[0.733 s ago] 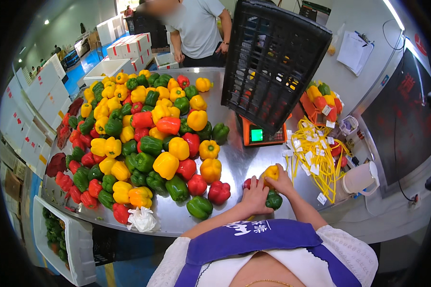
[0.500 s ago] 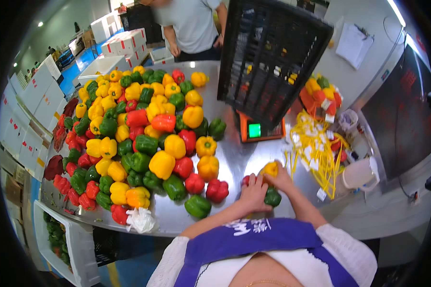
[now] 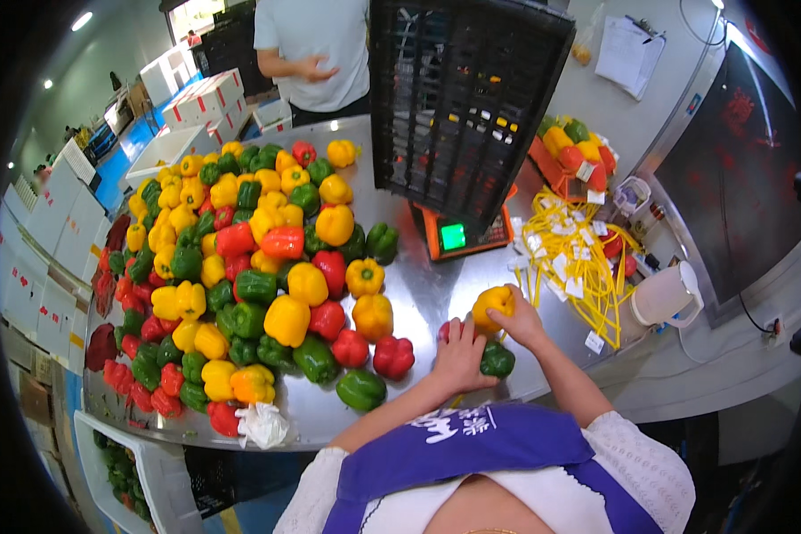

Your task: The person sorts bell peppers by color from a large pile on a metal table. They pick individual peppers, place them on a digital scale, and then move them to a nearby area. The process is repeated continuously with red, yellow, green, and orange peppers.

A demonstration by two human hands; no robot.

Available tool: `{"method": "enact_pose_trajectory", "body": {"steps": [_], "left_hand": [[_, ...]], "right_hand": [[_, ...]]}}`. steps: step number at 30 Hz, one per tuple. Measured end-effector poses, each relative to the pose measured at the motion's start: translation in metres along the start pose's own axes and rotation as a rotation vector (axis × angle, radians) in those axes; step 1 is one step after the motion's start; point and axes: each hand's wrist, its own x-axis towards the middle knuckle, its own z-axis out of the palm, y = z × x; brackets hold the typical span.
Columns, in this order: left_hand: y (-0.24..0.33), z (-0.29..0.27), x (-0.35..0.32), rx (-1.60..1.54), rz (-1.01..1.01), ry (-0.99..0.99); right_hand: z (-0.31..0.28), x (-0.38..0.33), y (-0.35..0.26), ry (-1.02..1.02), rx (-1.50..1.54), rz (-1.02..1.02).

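A yellow pepper point(image 3: 488, 310) is sitting gripped in the right hand point(image 3: 521, 321), fingers curling around it. Just left, the left hand point(image 3: 460, 358) is lying half-extended over a red pepper point(image 3: 444, 332) and against a green pepper point(image 3: 498, 360); whether it is gripping either, I cannot tell. Beyond both hands, a scale point(image 3: 485, 240) is standing on the tabletop point(image 3: 418, 298), bearing a crate point(image 3: 465, 111).
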Motion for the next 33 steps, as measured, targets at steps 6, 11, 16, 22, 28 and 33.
{"method": "enact_pose_trajectory", "body": {"steps": [6, 11, 16, 22, 28, 33], "left_hand": [[-0.003, -0.005, -0.001, 0.018, -0.028, -0.069], [0.0, -0.007, 0.0, 0.031, -0.01, -0.033], [0.001, -0.007, -0.001, -0.001, -0.008, -0.028], [0.001, -0.005, 0.0, -0.025, -0.014, -0.014], [0.006, -0.009, 0.009, 0.017, -0.049, -0.089], [-0.021, -0.007, 0.027, -0.155, -0.039, -0.069]], "right_hand": [[0.017, -0.011, 0.0, -0.01, -0.319, 0.076], [0.011, -0.008, -0.006, -0.08, -0.29, 0.115], [0.014, -0.01, 0.002, -0.06, -0.253, 0.105], [0.013, -0.012, -0.001, -0.074, -0.279, 0.106], [0.017, -0.011, 0.01, -0.032, -0.256, 0.056], [0.003, 0.001, 0.026, -0.019, -0.158, -0.052]]}}
